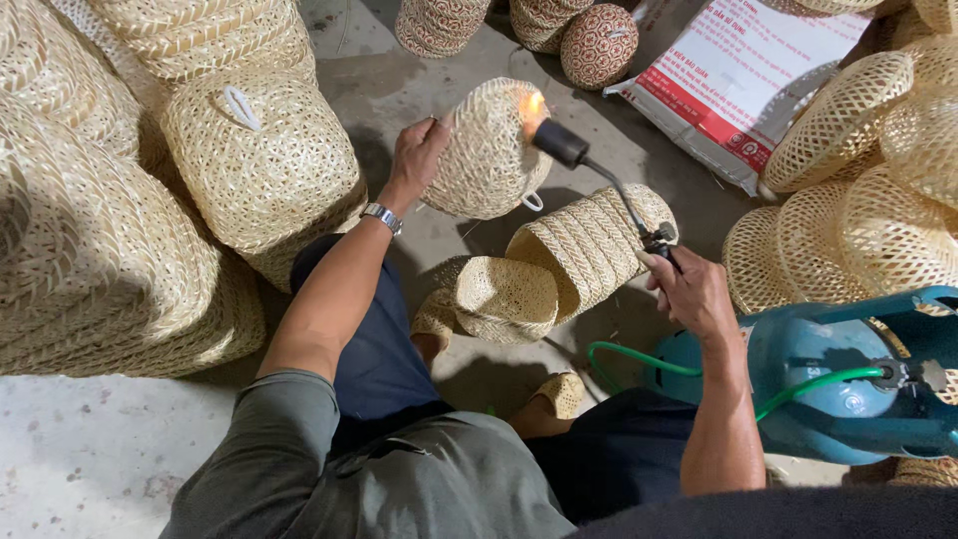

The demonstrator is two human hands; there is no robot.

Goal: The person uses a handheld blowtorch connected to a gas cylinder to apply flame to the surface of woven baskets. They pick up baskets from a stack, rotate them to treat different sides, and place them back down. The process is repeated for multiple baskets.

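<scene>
1. Hard to see: my left hand (417, 152) fingers go behind the round woven basket (489, 150), so the grip side is hidden; the torch handle is mostly covered by my right hand (691, 291); the blue gas cylinder (838, 374) is cut off at the frame's right edge
2. Surface/room: bare grey concrete floor (90, 449), I'm sitting on it w/ legs out under the hands; stacks of pale woven baskets (120, 220) left of the left hand, more open-weave ones (858, 180) right of the right hand; a white-and-red printed sack (743, 70) lies beyond the right hand
3. Hands well apart. Left hand clamped on the round basket's left side, holding it up off the floor. Right hand closed round the gas torch (599, 175); its nozzle points up-left and the flame (534, 105) licks the basket's upper right
4. Green hose (639, 357) runs from below the right hand to the cylinder
5. Btwn and below the hands: two nested baskets (559, 265) lying on their sides
</scene>
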